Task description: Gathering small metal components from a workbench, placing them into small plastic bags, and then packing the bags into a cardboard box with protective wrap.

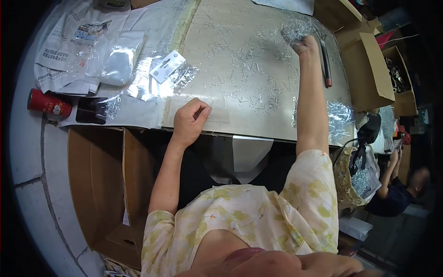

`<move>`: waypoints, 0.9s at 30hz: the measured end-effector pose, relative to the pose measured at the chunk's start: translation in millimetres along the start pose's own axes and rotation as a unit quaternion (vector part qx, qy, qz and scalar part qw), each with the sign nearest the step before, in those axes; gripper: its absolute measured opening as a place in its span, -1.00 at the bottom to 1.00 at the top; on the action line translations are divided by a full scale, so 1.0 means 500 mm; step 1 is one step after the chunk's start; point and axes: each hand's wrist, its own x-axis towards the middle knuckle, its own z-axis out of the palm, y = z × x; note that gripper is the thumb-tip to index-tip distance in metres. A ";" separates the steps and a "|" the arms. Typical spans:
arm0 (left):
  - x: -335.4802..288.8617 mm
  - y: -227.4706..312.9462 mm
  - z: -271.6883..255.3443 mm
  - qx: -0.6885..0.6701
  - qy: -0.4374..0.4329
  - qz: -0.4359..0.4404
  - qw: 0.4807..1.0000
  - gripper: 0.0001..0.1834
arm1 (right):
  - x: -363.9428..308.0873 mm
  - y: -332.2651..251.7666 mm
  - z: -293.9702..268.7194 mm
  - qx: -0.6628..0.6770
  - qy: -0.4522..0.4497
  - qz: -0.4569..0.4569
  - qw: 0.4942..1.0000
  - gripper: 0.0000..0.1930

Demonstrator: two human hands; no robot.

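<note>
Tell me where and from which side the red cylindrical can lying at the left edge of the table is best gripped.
Grip the red can around the middle of its round body, coming from above with fingers across its width. It lies on its side, long axis running left to right, so the curved wall faces up. A dark flat object sits close to its right end, so that end looks crowded.

head fisheye, looking steeply down, close over worktable [258,69].
</note>
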 end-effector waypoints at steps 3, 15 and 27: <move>-0.005 0.004 0.001 0.014 0.000 0.008 1.000 -0.85 | 0.028 0.008 -0.028 0.074 -0.063 0.025 0.995 -0.72; -0.006 -0.003 -0.001 0.006 -0.013 -0.007 1.000 -0.85 | 0.043 0.064 0.024 -0.023 -0.011 0.131 0.991 -0.69; -0.002 0.002 0.000 0.008 -0.006 0.016 1.000 -0.87 | -0.043 0.099 0.007 -0.515 0.007 -0.041 0.856 -0.58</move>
